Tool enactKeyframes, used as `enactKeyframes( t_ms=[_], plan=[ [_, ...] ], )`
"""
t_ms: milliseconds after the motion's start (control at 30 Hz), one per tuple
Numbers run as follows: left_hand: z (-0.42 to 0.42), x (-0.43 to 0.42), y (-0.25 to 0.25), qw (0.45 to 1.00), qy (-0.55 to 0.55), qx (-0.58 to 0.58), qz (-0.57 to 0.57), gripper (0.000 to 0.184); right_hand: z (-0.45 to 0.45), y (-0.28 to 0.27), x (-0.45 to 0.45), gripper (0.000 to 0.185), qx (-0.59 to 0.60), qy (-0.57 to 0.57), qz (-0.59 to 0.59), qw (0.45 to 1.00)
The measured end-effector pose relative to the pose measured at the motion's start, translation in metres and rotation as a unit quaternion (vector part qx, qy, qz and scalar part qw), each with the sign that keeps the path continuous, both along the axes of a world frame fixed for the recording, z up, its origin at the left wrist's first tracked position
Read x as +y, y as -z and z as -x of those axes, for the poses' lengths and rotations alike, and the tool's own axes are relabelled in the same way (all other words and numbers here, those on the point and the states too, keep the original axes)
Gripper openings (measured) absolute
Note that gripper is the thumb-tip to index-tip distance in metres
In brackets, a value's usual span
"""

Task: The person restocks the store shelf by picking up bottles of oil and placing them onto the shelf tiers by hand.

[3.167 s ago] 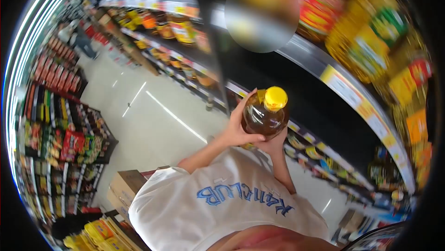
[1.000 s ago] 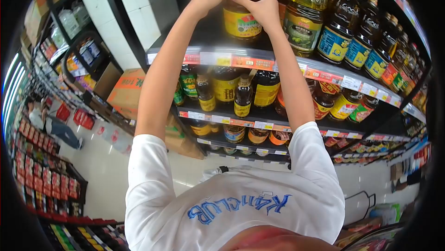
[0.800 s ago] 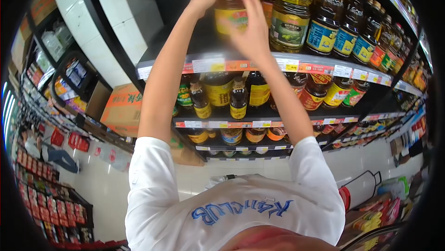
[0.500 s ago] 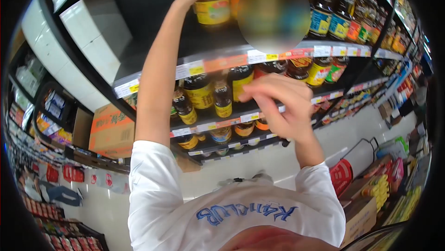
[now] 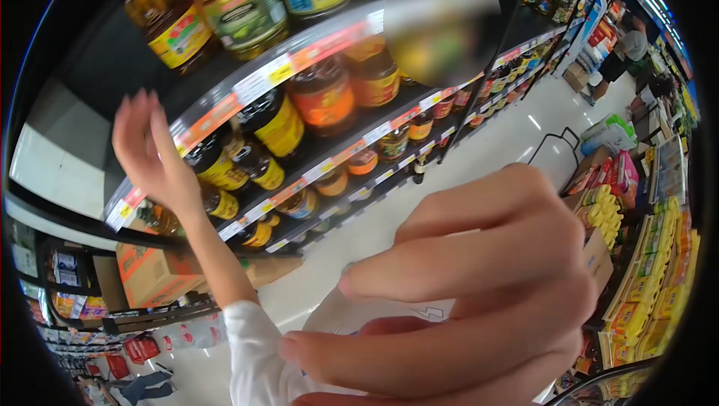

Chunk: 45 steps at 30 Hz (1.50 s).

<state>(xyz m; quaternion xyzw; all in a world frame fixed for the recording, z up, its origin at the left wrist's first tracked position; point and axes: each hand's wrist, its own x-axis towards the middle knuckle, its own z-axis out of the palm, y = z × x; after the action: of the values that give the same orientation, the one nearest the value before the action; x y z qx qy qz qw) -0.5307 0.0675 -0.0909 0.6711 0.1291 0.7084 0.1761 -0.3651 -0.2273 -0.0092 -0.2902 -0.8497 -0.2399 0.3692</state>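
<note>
My left hand point(image 5: 150, 155) hangs by the front edge of the upper shelf point(image 5: 258, 88), fingers stretched upward and holding nothing. Beyond it on that shelf stands an oil bottle point(image 5: 180, 35) with a yellow and red label, apart from my fingers. Beside that bottle is a larger oil jug point(image 5: 243, 13) with a green label. Close to the camera, my right hand point(image 5: 479, 286) looms large; its fingers are loosely curled with gaps between them, and no object shows in it.
Dark bottles with yellow labels point(image 5: 277, 125) and orange-labelled jars point(image 5: 322, 95) fill the lower shelves. A cardboard box point(image 5: 153, 275) sits at the lower left. Yellow-packed goods point(image 5: 636, 294) line the right side. Another person point(image 5: 633, 46) is far off in the aisle. A blurred disc hides part of the shelves.
My left hand has let go of the oil bottle on the upper shelf and come down to the shelf edge. My right hand has moved up close to the camera. The view has turned.
</note>
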Motion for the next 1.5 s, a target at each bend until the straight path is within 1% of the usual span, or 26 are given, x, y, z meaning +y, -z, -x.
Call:
enactKeyframes(
  t_ms=[33, 67, 100, 167, 233, 300, 333, 367, 433, 533, 667, 767, 833, 933, 967, 1033, 1067, 1100, 1167, 1200, 1233, 1267, 1300, 1367, 1433, 1500],
  plan=[
    [0.001, -0.015, 0.036, 1.0, -0.015, -0.012, -0.002, 0.033, -0.014, 0.0, -0.01, 0.037, -0.001, 0.006, -0.002, 1.0],
    [-0.002, -0.029, 0.078, 0.998, -0.006, -0.043, 0.036, 0.027, -0.03, 0.001, -0.02, 0.039, 0.0, 0.014, -0.006, 1.0],
    [-0.013, -0.053, 0.101, 1.0, 0.004, -0.006, 0.018, 0.023, -0.046, 0.0, -0.03, 0.041, 0.002, 0.02, -0.011, 1.0],
    [-0.047, -0.091, 0.154, 0.988, 0.013, 0.03, 0.149, 0.023, -0.079, 0.003, -0.05, 0.044, 0.011, 0.035, -0.027, 0.999],
    [-0.091, -0.127, 0.174, 0.962, 0.092, 0.033, 0.256, 0.022, -0.116, 0.016, -0.07, 0.048, 0.037, 0.051, -0.049, 0.997],
    [-0.134, -0.148, 0.164, 0.969, 0.134, 0.074, 0.194, 0.022, -0.153, 0.042, -0.085, 0.04, 0.103, 0.049, -0.126, 0.985],
    [-0.156, -0.161, 0.142, 0.973, 0.146, 0.075, 0.162, 0.02, -0.17, 0.052, -0.092, 0.037, 0.136, 0.046, -0.159, 0.977],
    [-0.176, -0.171, 0.123, 0.978, 0.161, 0.079, 0.111, 0.021, -0.18, 0.053, -0.104, 0.037, 0.151, 0.073, -0.161, 0.973],
    [-0.207, -0.195, 0.064, 0.968, 0.185, 0.151, -0.077, 0.025, -0.196, 0.05, -0.129, 0.039, 0.162, 0.157, -0.133, 0.965],
    [-0.257, -0.239, 0.0, 0.935, 0.258, 0.108, -0.218, 0.033, -0.213, 0.039, -0.162, 0.041, 0.183, 0.248, -0.091, 0.947],
    [-0.303, -0.264, -0.02, 0.909, 0.319, 0.11, -0.245, 0.036, -0.249, 0.042, -0.184, 0.039, 0.197, 0.294, -0.123, 0.927],
    [-0.345, -0.273, -0.023, 0.898, 0.352, 0.107, -0.242, 0.039, -0.278, 0.025, -0.166, 0.022, 0.25, 0.285, -0.2, 0.904],
    [-0.373, -0.275, -0.023, 0.889, 0.374, 0.11, -0.24, 0.041, -0.301, 0.03, -0.167, 0.021, 0.266, 0.282, -0.215, 0.896],
    [-0.418, -0.269, -0.022, 0.879, 0.396, 0.12, -0.237, 0.043, -0.35, 0.056, -0.184, 0.033, 0.228, 0.304, -0.166, 0.91],
    [-0.436, -0.266, -0.018, 0.878, 0.401, 0.11, -0.237, 0.044, -0.367, 0.057, -0.182, 0.031, 0.228, 0.32, -0.154, 0.907],
    [-0.483, -0.257, 0.004, 0.875, 0.428, 0.06, -0.218, 0.043, -0.404, 0.054, -0.181, 0.028, 0.201, 0.339, -0.067, 0.917],
    [-0.51, -0.253, 0.019, 0.869, 0.448, 0.021, -0.208, 0.041, -0.429, 0.044, -0.184, 0.027, 0.173, 0.338, 0.008, 0.925],
    [-0.538, -0.249, 0.034, 0.862, 0.466, -0.017, -0.2, 0.04, -0.449, 0.036, -0.18, 0.026, 0.154, 0.34, 0.037, 0.927],
    [-0.593, -0.237, 0.073, 0.859, 0.491, -0.041, -0.14, 0.03, -0.487, 0.026, -0.17, 0.026, 0.116, 0.334, 0.069, 0.933],
    [-0.607, -0.236, 0.079, 0.88, 0.458, 0.115, -0.055, 0.03, -0.508, 0.027, -0.165, 0.028, 0.1, 0.324, 0.059, 0.939],
    [-0.644, -0.244, 0.099, 0.882, 0.466, 0.072, -0.013, 0.035, -0.526, 0.029, -0.159, 0.029, 0.087, 0.311, 0.043, 0.945],
    [-0.667, -0.244, 0.116, 0.885, 0.43, 0.177, 0.026, 0.031, -0.545, 0.032, -0.154, 0.031, 0.075, 0.302, 0.03, 0.95],
    [-0.695, -0.259, 0.131, 0.827, 0.499, 0.161, 0.205, 0.027, -0.564, 0.034, -0.151, 0.033, 0.067, 0.295, 0.017, 0.953],
    [-0.75, -0.27, 0.171, 0.768, 0.517, 0.206, 0.317, 0.028, -0.603, 0.038, -0.147, 0.038, 0.059, 0.283, -0.005, 0.957],
    [-0.8, -0.279, 0.185, 0.765, 0.539, 0.248, 0.249, 0.032, -0.643, 0.041, -0.147, 0.043, 0.051, 0.274, -0.029, 0.96],
    [-0.844, -0.288, 0.189, 0.731, 0.582, 0.273, 0.228, 0.039, -0.687, 0.048, -0.153, 0.049, 0.065, 0.262, -0.061, 0.961]
  ],
)
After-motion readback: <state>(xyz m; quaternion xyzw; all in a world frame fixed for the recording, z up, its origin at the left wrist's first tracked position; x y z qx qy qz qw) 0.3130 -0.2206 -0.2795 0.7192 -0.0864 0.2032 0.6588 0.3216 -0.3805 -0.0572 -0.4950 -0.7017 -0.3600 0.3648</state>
